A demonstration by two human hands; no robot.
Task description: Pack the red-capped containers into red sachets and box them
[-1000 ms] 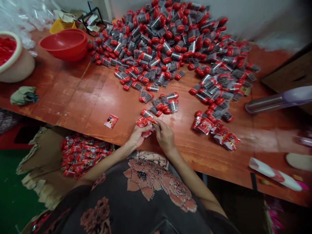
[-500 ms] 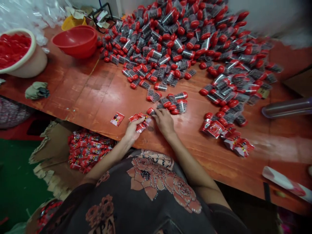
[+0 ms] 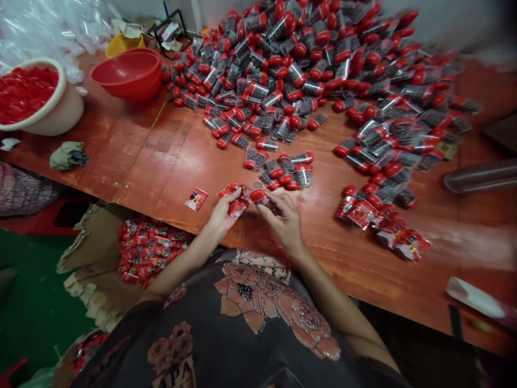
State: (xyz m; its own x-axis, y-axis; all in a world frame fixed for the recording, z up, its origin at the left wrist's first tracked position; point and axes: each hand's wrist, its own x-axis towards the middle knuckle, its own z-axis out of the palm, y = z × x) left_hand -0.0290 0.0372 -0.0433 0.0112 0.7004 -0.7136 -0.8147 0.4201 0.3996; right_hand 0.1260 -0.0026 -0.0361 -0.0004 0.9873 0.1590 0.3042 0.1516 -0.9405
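Near the front edge of the table [image 3: 347, 253], the left hand [image 3: 220, 214] pinches red packets [image 3: 237, 207]; close beside, the right hand [image 3: 286, 218] grips a tube [image 3: 257, 195], likely light, stiff and slick, best held round its middle; packets look limp.

Pinching with left hand [image 3: 223, 211], gripping with right hand [image 3: 286, 220] just beside it, holding both forearms [image 3: 335, 299] slanted inward behind.

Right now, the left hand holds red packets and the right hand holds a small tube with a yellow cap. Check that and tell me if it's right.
Not quite: the head view shows a red cap, not a yellow one, on the small tube in the right hand. The left hand does hold red packets.
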